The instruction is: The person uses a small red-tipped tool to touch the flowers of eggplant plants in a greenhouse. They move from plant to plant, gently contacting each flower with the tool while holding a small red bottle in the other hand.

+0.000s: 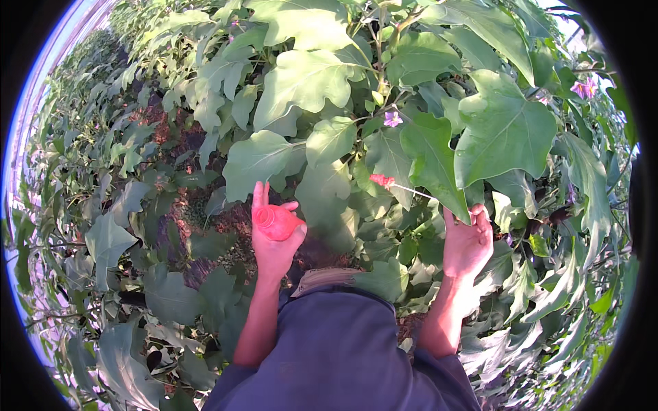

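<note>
My left hand (pixel 275 244) grips a small red plastic bottle (pixel 280 222), its round mouth uncapped and tilted up. My right hand (pixel 468 244) holds a thin white stick (pixel 415 191) by one end between the fingers. A red, fuzzy-looking tip (pixel 382 180) on the stick points left, just in front of eggplant leaves. A broad green leaf (pixel 434 154) hangs over the stick's right end and partly hides my right fingertips. Above the red tip, a purple eggplant flower (pixel 393 119) opens among the stems.
Eggplant plants surround me closely, with large lobed leaves (pixel 506 128) ahead and to the right. More purple flowers (pixel 584 89) show at the upper right. Reddish-brown ground (pixel 193 210) shows between the leaves at the left.
</note>
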A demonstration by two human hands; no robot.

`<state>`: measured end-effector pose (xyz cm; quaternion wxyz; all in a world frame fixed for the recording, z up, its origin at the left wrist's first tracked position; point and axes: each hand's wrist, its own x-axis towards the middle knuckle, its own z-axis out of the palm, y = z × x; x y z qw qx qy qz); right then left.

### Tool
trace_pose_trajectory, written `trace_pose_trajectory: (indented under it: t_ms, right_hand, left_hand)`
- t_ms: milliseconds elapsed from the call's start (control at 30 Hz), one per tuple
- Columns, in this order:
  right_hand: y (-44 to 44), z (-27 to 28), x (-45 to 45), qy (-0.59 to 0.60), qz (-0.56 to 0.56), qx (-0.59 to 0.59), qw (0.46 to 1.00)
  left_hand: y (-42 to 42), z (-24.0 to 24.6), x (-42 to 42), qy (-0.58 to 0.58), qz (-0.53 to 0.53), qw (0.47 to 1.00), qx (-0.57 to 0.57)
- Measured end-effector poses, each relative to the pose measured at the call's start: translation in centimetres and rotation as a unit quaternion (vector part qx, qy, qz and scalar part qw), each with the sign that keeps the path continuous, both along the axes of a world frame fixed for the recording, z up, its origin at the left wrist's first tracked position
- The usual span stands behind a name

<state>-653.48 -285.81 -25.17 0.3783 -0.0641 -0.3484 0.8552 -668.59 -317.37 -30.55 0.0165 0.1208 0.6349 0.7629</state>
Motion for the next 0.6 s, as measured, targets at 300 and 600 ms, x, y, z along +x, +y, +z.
trace_pose_trajectory:
  t_ms: [300,600]
  right_hand:
    - [-11.3,1.6,-6.6,-0.055,0.059,0.034,0.996]
    - [-20.7,3.3,-16.7,-0.030,0.117,0.123,0.985]
  left_hand:
    - [-3.1,-0.9,-0.4,-0.014,-0.096,0.994,-0.044]
    - [-9.3,-0.8,-2.9,-0.076,-0.274,0.955,-0.088]
